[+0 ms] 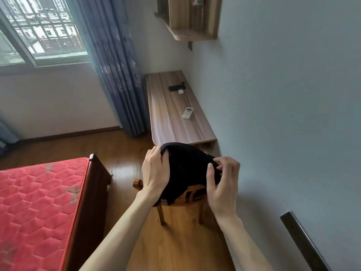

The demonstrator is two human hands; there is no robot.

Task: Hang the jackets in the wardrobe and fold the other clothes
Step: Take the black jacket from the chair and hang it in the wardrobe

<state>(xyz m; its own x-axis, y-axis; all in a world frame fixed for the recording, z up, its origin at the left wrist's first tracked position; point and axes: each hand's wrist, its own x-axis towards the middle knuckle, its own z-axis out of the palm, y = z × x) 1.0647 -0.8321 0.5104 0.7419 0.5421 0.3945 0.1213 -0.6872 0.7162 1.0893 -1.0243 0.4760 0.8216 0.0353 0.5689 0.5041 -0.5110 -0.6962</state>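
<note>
I have a black garment [187, 167] held up in front of me, above the wooden chair [193, 196] beside the wall. My left hand [155, 173] grips its upper left edge, fingers curled over the cloth. My right hand [222, 182] pinches the right edge between thumb and fingertips. The cloth hangs bunched between them, its lower part draping down to the chair. I judge this to be the start of handling one piece: I cannot yet tell whether it is a jacket or something to fold. Next I should spread it out to see its shape, then carry it either to the wardrobe, which is not in view, or to the red bed [39, 202] on my left for folding.
</note>
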